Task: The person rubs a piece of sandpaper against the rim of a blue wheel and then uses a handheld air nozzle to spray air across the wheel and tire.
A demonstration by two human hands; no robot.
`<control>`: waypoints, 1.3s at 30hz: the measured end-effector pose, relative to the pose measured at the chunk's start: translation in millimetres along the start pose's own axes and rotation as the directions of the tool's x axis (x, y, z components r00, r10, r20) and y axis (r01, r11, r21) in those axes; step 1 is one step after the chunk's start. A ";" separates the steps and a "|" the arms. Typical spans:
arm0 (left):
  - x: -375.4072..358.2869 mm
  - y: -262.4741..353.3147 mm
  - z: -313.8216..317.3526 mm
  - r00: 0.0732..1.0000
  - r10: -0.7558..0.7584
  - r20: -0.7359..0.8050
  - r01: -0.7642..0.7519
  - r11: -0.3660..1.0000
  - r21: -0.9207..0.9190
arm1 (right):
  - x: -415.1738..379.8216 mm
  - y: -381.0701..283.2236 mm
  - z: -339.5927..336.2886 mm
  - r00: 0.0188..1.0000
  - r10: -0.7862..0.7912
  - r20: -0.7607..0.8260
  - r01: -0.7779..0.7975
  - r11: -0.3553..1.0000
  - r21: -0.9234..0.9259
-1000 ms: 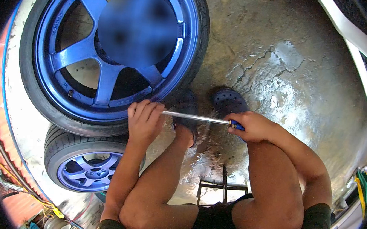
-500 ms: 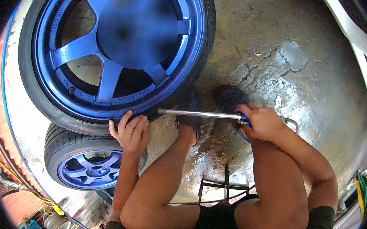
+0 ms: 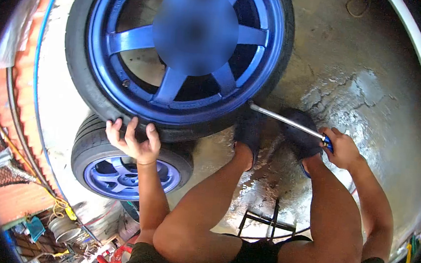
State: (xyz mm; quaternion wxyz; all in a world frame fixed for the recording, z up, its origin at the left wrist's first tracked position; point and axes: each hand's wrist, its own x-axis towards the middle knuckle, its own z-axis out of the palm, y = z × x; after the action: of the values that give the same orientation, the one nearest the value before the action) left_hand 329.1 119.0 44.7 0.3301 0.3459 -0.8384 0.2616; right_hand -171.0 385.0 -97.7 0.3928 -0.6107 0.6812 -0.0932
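Note:
The upright wheel with blue spokes [image 3: 131, 41] fills the upper left of the view; its centre is blurred out. Against the lower sidewall of its black tyre [image 3: 92, 92] rest the fingertips of my left hand [image 3: 138, 143], fingers spread and slightly bent. My right hand [image 3: 342, 149] is wrapped round the blue handle of a long, thin metal wand [image 3: 288, 122]. The wand slants up and left, its tip right by the tyre's lower right edge. A second blue-spoked wheel [image 3: 112, 185] sits below the first one, near my left forearm.
Wet, cracked concrete floor [image 3: 319, 66] shines around my dark clogs [image 3: 299, 131]. Between my legs stands a black metal frame [image 3: 272, 223]. A blue hose [image 3: 39, 63] runs along the left, and assorted items [image 3: 64, 229] crowd the lower left. A white panel [image 3: 415, 39] curves along the right.
The large wheel has turned clockwise, with my left hand moving left along its bottom. The wand has gone from level to slanted, its tip now higher than its handle. The view has shifted.

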 end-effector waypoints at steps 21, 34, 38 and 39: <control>-14.3 27.5 15.7 0.958 -0.285 0.040 0.288 0.950 -0.122 | 92.7 -157.5 3.4 0.891 -0.442 -0.099 0.452 0.884 0.116; -101.0 59.2 -125.3 0.648 -0.281 0.708 0.656 0.679 -0.331 | -3.7 -152.2 -69.5 0.912 -0.071 -0.403 0.119 0.988 0.097; -358.2 135.1 -260.2 -0.053 -0.329 0.943 0.835 0.504 0.223 | -149.9 6.2 -25.1 0.912 0.332 -0.240 -0.321 0.943 0.084; -410.2 180.3 -302.6 -0.436 -0.337 0.834 0.681 0.483 0.551 | -194.8 28.3 -3.7 0.885 0.433 -0.174 -0.431 0.901 0.051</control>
State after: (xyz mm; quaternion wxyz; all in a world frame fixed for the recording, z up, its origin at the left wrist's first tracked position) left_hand 528.7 600.5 -99.3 -0.2355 0.7311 -0.5222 -0.3706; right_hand -205.5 566.8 -30.3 0.3433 -0.4308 0.8323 -0.0624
